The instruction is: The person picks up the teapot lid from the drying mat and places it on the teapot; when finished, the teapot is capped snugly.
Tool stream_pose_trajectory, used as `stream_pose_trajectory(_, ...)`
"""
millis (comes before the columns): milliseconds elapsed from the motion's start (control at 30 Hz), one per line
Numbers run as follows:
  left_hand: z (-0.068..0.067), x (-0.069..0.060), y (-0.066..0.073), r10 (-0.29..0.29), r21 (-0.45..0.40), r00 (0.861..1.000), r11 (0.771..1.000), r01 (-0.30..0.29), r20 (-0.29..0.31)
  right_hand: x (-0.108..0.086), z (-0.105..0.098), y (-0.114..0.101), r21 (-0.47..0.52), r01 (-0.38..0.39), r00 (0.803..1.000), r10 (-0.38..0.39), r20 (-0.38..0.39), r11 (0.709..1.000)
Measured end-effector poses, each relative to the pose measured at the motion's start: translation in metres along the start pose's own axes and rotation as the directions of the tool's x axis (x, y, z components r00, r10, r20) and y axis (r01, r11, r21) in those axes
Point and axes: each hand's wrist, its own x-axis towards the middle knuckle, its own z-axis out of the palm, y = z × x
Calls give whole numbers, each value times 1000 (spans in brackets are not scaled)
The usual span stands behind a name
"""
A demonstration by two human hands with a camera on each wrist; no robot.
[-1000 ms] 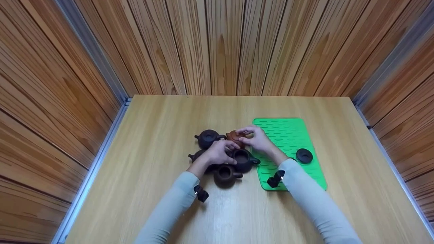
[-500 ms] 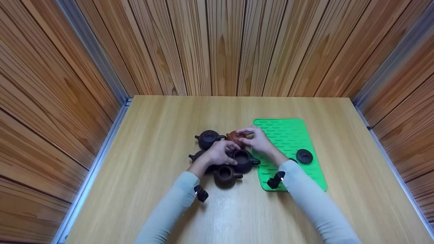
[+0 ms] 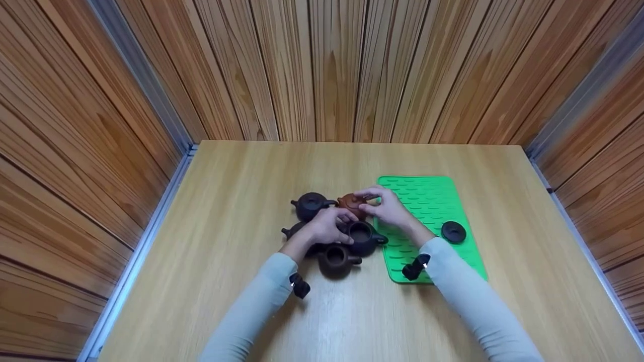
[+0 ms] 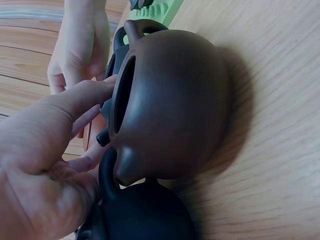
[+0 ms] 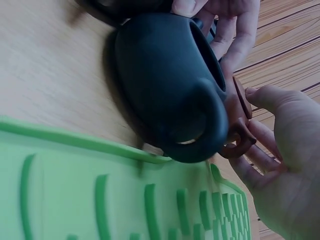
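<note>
A small reddish-brown teapot (image 3: 347, 202) stands at the back right of a cluster of teapots. My right hand (image 3: 391, 210) is curled at its handle side; in the right wrist view the thumb touches the edge of its lid (image 5: 242, 98), with the fingers by its handle (image 5: 241, 142). My left hand (image 3: 328, 226) spreads over the cluster. Its fingers reach to the reddish-brown teapot's near side, and its thumb lies by the rim of a lidless black teapot (image 5: 155, 65). Nearer stands a lidless dark brown teapot (image 4: 170, 105). Another black teapot (image 4: 150, 215) is partly hidden under my left hand.
Behind the left hand stands a black teapot (image 3: 310, 206) with its lid on. On the right lies a green ridged mat (image 3: 415, 196), bearing a round black lid (image 3: 453, 232). The wooden table (image 3: 231, 211) meets plank walls at the back and sides.
My right hand and wrist have shifted very slightly to the right. The left hand and the teapots stay practically as they were.
</note>
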Motion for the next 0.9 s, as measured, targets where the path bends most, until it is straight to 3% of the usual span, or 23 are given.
stream_pose_trajectory(200, -1, 2, -3, -19, -21, 1000, 1000, 19, 14, -2, -8, -6, 4, 12, 1000, -13, 22, 1000)
stream_pose_trajectory(533, 2, 2, -3, 5, -34, 1000, 999, -5, 3, -12, -24, -9, -43, 52, 998, -50, 49, 998)
stream_pose_trajectory(667, -5, -8, 13, -22, -37, 1000, 999, 22, -3, -18, -30, -10, -57, 54, 997, -51, 63, 997)
stream_pose_trajectory(900, -23, -38, 66, -30, -43, 999, 999, 31, 14, -33, -42, -10, -97, 81, 995, -74, 73, 992)
